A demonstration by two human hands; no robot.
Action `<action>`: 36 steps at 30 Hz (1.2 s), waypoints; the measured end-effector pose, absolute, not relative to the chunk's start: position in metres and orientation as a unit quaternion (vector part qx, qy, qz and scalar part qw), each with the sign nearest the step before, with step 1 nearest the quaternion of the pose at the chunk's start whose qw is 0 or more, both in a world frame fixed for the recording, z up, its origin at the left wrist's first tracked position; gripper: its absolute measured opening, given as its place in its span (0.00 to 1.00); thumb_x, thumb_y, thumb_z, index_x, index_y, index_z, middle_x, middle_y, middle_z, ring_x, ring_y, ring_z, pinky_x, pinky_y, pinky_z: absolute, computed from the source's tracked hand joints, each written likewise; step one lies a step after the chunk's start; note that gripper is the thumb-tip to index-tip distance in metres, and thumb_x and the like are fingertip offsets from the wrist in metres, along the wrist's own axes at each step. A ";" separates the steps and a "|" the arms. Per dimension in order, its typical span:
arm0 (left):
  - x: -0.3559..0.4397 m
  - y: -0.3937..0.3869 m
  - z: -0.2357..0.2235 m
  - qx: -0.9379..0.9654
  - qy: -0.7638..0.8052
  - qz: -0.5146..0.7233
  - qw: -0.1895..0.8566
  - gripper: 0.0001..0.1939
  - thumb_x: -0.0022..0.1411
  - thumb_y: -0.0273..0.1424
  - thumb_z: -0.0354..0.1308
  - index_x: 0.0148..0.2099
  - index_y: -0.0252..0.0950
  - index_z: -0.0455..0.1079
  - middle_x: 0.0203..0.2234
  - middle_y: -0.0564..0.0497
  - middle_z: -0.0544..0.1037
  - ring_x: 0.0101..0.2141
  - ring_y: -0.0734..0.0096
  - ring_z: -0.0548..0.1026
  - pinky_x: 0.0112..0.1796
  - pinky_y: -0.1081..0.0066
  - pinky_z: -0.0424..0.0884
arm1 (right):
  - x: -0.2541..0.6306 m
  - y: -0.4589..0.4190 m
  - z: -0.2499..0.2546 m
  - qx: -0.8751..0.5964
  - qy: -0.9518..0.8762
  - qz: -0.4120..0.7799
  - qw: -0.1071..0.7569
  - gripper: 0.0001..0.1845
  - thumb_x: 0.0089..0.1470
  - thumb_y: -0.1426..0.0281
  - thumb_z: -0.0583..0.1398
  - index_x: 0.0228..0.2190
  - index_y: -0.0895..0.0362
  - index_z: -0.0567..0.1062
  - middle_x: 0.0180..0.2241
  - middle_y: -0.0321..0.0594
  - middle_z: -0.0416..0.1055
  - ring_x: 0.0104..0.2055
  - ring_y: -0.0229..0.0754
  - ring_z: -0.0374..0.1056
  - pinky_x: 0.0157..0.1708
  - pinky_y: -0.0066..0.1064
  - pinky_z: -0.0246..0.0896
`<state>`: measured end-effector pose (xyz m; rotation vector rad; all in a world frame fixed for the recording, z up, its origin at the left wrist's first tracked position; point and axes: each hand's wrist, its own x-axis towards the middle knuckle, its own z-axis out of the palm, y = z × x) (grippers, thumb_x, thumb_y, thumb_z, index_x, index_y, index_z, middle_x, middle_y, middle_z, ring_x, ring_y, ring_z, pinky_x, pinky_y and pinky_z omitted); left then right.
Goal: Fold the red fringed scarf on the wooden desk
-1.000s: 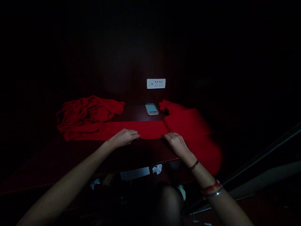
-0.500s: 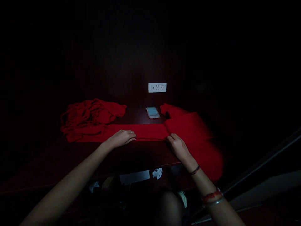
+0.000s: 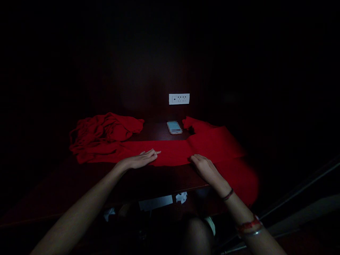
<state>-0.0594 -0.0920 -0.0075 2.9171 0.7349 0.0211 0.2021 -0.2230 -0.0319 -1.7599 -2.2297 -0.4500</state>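
Note:
A long red scarf (image 3: 174,150) lies across the dark wooden desk, flattened into a strip in the middle. Its left end is a crumpled heap (image 3: 106,129) with loose strands. To the right it spreads wide and hangs over the front edge. My left hand (image 3: 143,158) rests on the strip's near edge, palm down, fingers stretched out toward the right. At the strip's right part, the bent fingers of my right hand (image 3: 203,164) pinch the scarf's near edge; the fingertips are partly hidden.
A phone (image 3: 174,127) with a blurred screen lies behind the strip. The wall socket (image 3: 179,99) is above it. Under the desk edge (image 3: 183,188) are white paper (image 3: 156,203) and a crumpled white piece (image 3: 181,197). The surroundings are very dark.
The strip's near edge has come toward me and the strip looks wider and flatter. My left hand's fingers have straightened from a curl. My right hand still grips the edge.

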 end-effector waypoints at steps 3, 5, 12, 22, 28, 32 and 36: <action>-0.066 -0.086 -0.007 0.943 0.326 -0.014 0.059 0.26 0.62 0.42 0.24 0.57 0.41 0.49 0.52 0.45 0.58 0.50 0.61 0.59 0.43 0.60 0.58 | 0.202 -0.223 -0.031 -0.600 -0.776 -0.156 0.114 0.08 0.52 0.77 0.50 0.34 0.58 0.66 0.32 0.40 0.68 0.35 0.38 0.63 0.36 0.28 0.54; -0.067 -0.082 -0.005 0.937 0.345 -0.022 0.047 0.28 0.61 0.42 0.24 0.56 0.38 0.52 0.51 0.44 0.61 0.49 0.60 0.61 0.42 0.59 0.59 | 0.202 -0.223 -0.031 -0.599 -0.777 -0.160 0.106 0.08 0.51 0.77 0.50 0.33 0.58 0.66 0.32 0.40 0.68 0.34 0.38 0.63 0.35 0.28 0.55; 0.008 -0.078 0.010 0.968 0.227 0.109 -0.002 0.22 0.63 0.36 0.32 0.49 0.33 0.61 0.47 0.46 0.65 0.48 0.72 0.61 0.48 0.70 0.55 | 0.204 -0.220 -0.035 -0.603 -0.770 -0.170 0.117 0.08 0.52 0.77 0.50 0.31 0.58 0.68 0.31 0.40 0.67 0.34 0.38 0.63 0.36 0.28 0.55; 0.057 -0.039 -0.029 0.978 0.192 -0.024 0.075 0.24 0.62 0.42 0.33 0.59 0.42 0.40 0.58 0.51 0.42 0.56 0.63 0.40 0.52 0.55 0.41 | 0.203 -0.227 -0.034 -0.626 -0.759 -0.143 0.106 0.10 0.53 0.77 0.48 0.31 0.57 0.68 0.29 0.38 0.66 0.29 0.35 0.63 0.28 0.23 0.54; 0.051 -0.046 -0.021 0.982 0.174 0.018 0.070 0.24 0.62 0.40 0.34 0.59 0.40 0.42 0.58 0.49 0.41 0.56 0.66 0.40 0.52 0.59 0.41 | 0.202 -0.226 -0.033 -0.633 -0.755 -0.130 0.113 0.11 0.54 0.74 0.47 0.32 0.56 0.68 0.29 0.38 0.65 0.31 0.35 0.62 0.29 0.24 0.53; 0.032 -0.061 -0.020 0.989 0.111 0.000 0.094 0.27 0.60 0.44 0.37 0.59 0.44 0.40 0.58 0.52 0.42 0.56 0.66 0.39 0.53 0.63 0.40 | 0.202 -0.226 -0.034 -0.636 -0.752 -0.116 0.125 0.12 0.55 0.73 0.46 0.33 0.56 0.69 0.30 0.38 0.65 0.32 0.35 0.62 0.30 0.23 0.53; -0.007 -0.056 -0.024 0.985 0.143 -0.038 0.090 0.28 0.59 0.46 0.36 0.59 0.45 0.38 0.58 0.53 0.41 0.56 0.64 0.38 0.53 0.60 0.39 | 0.203 -0.226 -0.035 -0.642 -0.748 -0.112 0.127 0.11 0.54 0.74 0.47 0.33 0.56 0.69 0.30 0.38 0.65 0.32 0.35 0.62 0.30 0.23 0.53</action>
